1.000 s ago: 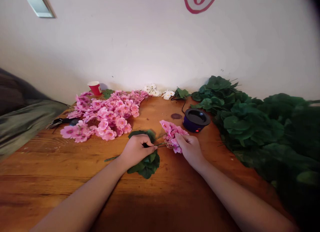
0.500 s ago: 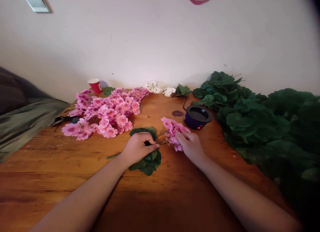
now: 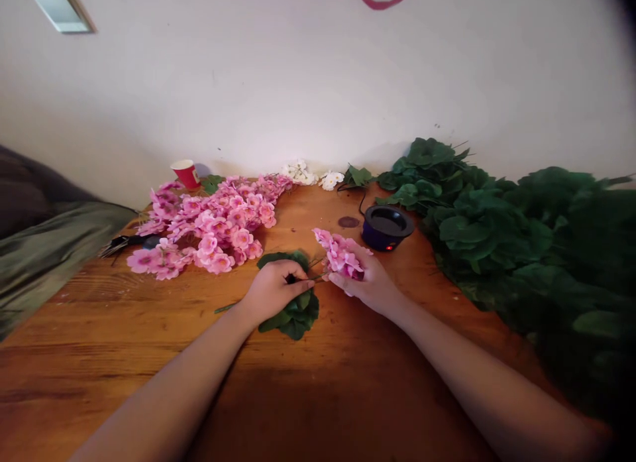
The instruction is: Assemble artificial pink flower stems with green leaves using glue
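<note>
My left hand (image 3: 275, 288) is closed in a pinch on thin stems (image 3: 318, 275), above a bunch of green artificial leaves (image 3: 297, 314). The leaves spread out below and behind its fingers, and a green stalk (image 3: 226, 308) pokes out left of the wrist. A pink artificial flower cluster (image 3: 340, 251) joins the other end of the stems. Around its right side and underneath curls my right hand (image 3: 371, 286), thumb toward the stems. Some fingers are hidden behind the blossoms.
Many pink flowers (image 3: 218, 227) lie left, by a red paper cup (image 3: 185, 175). White flowers (image 3: 330, 179) rest near the wall. A dark round heating pot (image 3: 386, 229) with a red light stands beyond my right hand. Green leaves (image 3: 489, 230) are heaped right.
My right hand has shifted from pinching the petals' right side to cupping the cluster from below, thumb closer to the stems. The left hand keeps its pinch. The camera view has turned slightly.
</note>
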{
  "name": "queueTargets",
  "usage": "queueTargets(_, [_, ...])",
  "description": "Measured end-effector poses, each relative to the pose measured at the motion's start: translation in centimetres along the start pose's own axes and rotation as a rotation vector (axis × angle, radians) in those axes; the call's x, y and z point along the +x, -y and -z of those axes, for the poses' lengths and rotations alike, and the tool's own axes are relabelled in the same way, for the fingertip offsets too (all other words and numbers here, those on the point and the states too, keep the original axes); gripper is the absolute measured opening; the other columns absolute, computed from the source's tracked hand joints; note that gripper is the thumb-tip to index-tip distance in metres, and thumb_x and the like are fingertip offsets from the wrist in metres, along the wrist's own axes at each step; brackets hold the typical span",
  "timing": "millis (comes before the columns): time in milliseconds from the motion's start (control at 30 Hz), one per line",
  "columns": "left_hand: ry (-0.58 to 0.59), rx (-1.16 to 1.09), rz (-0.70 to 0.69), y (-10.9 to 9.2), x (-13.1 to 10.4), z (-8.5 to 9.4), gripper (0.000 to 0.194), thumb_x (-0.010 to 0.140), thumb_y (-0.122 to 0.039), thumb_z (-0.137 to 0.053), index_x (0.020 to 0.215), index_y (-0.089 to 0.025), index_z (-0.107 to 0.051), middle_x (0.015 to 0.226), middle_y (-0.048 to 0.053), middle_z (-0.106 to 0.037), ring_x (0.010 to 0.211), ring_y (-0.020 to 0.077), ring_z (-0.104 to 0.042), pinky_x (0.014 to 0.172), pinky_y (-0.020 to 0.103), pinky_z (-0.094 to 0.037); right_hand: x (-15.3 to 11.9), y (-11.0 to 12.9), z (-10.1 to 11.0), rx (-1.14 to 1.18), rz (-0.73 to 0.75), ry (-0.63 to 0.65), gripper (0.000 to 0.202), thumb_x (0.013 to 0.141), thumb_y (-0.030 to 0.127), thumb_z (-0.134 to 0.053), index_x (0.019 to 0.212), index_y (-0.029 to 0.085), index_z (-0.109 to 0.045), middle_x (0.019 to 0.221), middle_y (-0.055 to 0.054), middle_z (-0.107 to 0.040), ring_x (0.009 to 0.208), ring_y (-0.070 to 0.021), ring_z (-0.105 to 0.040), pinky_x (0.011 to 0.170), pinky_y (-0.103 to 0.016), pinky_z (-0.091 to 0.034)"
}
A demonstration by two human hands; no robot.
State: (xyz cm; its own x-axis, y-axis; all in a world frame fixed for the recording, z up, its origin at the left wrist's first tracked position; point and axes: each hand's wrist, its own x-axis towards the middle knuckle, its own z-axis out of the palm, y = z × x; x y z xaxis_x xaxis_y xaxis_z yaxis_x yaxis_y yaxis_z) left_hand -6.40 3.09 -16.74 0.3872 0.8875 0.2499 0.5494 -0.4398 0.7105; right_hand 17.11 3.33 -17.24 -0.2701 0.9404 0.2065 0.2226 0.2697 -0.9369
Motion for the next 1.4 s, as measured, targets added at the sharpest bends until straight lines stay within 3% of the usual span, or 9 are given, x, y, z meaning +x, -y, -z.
queueTargets(167, [0.058,0.096,-0.133,-0.2,0.0,0.2,0.023,0.092,-0.034,-0.062,0.078,-0.020,-0.073,0.073,0.000,-0.068,0.075,0.0147,-0.060,0.069,0.026,-0.042,0.0,0.1,-0.3,-0.019,-0.146,0.077,0.027,0.082,0.044,-0.069,0.093,0.020,-0.065,0.055,0.001,-0.060,0.045,-0.0148,-0.056,0.043,-0.026,-0.047])
queueTargets(333, [0.027,0.122,-0.102,-0.3,-0.1,-0.3,0.022,0.091,-0.029,-0.062,0.072,-0.019,-0.067,0.074,0.001,-0.068,0.076,0.0157,-0.060,0.071,0.027,-0.043,-0.2,-0.3,-0.6,-0.045,-0.183,0.100,0.027,0.080,0.044,-0.070,0.075,0.020,-0.060,0.057,-0.001,-0.062,0.041,-0.0146,-0.057,0.038,-0.026,-0.049])
queueTargets(500, [-0.029,0.257,-0.040,-0.7,-0.4,-1.2,0.025,0.089,-0.024,-0.061,0.065,-0.019,-0.058,0.072,0.002,-0.063,0.074,0.0171,-0.058,0.066,0.028,-0.040,-0.5,-0.4,-1.3,-0.014,-0.201,0.061,0.024,0.077,0.040,-0.071,0.075,0.019,-0.060,0.055,-0.001,-0.060,0.043,-0.0155,-0.058,0.037,-0.025,-0.049])
queueTargets(767, [0.002,0.384,-0.050,-0.6,-0.5,-1.5,0.024,0.090,-0.023,-0.055,0.066,-0.020,-0.054,0.072,0.002,-0.062,0.076,0.0189,-0.059,0.066,0.029,-0.038,-0.9,0.1,-2.1,-0.031,-0.194,0.045,0.016,0.076,0.029,-0.067,0.071,0.019,-0.056,0.051,0.001,-0.058,0.040,-0.0137,-0.055,0.036,-0.022,-0.043])
queueTargets(1167, [-0.001,0.449,-0.033,-1.0,-0.4,-1.8,0.019,0.087,-0.019,-0.052,0.069,-0.020,-0.057,0.074,0.004,-0.065,0.078,0.0219,-0.062,0.066,0.032,-0.040,-1.2,-0.3,-2.4,-0.196,-0.001,-0.018,0.010,0.073,0.017,-0.061,0.066,0.020,-0.054,0.057,0.000,-0.059,0.048,-0.0146,-0.055,0.044,-0.023,-0.041])
queueTargets(1400, [0.029,0.463,-0.048,-0.9,-0.4,-2.0,0.016,0.085,-0.017,-0.051,0.073,-0.020,-0.060,0.076,0.005,-0.067,0.080,0.0230,-0.062,0.067,0.033,-0.040,-0.7,-0.3,-1.9,-0.357,0.188,-0.033,0.015,0.073,0.021,-0.058,0.061,0.021,-0.049,0.056,0.001,-0.055,0.050,-0.0138,-0.049,0.048,-0.024,-0.035])
